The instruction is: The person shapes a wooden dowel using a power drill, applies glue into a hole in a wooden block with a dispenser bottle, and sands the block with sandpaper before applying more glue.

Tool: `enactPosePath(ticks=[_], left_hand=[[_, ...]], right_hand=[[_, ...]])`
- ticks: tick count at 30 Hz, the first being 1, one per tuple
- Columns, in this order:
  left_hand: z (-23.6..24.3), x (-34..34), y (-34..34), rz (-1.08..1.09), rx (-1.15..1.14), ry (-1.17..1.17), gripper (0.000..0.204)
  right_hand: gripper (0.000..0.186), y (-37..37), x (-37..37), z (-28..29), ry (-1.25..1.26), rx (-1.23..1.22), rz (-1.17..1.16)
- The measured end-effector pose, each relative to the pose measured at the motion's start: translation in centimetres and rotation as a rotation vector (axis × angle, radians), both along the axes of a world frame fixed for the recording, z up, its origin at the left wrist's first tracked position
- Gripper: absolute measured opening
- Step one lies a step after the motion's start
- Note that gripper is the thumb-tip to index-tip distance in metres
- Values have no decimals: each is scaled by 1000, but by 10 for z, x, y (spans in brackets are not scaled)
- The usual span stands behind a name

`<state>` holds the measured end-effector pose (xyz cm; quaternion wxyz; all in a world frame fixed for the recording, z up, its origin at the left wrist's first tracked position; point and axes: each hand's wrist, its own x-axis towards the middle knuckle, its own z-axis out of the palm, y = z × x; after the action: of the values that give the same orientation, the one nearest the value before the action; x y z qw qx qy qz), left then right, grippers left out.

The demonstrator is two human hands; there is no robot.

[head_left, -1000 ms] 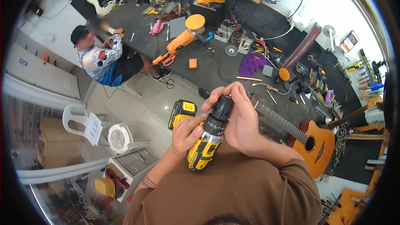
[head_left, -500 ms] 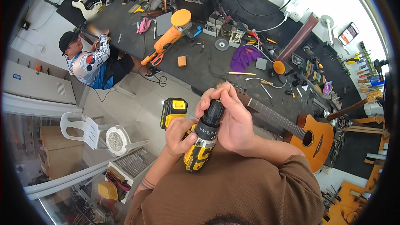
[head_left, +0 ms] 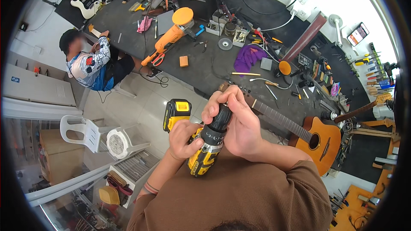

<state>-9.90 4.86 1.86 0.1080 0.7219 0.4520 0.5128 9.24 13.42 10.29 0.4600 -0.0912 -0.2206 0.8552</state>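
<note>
A yellow and black cordless drill is held up close in front of my chest, its chuck pointing away from me toward the workbench. My left hand is wrapped round its grip, and the battery sticks out to the left of the knuckles. Around the black chuck at the front end curl the fingers of my right hand. Whether a bit sits in the chuck is hidden behind those fingers. Just beyond my right hand, an acoustic guitar leans at the bench edge, its neck running up toward my fingers.
On the dark workbench lie an orange polisher, a wooden block, a purple cloth and several hand tools. A co-worker sits at the far left. White plastic chairs stand on the floor at left.
My hands keep the same hold on the drill. The view has shifted slightly. The co-worker's hands have moved a little at the bench.
</note>
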Motion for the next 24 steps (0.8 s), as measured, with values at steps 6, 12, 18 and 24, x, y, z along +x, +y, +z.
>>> enactPosePath(ticks=[6, 12, 18, 24], left_hand=[[-4, 4, -4, -12, -38, -43, 41], [-8, 9, -4, -38, -58, -74, 36], [-14, 11, -4, -60, 58, -1, 26], [-13, 13, -7, -73, 5, -39, 24]], right_hand=[[20, -1, 5, -3, 22, 12, 31], [22, -3, 7, -2, 9, 51, 18], [27, -2, 9, -2, -40, 45, 25], [28, -1, 9, 2, -32, 2, 53]])
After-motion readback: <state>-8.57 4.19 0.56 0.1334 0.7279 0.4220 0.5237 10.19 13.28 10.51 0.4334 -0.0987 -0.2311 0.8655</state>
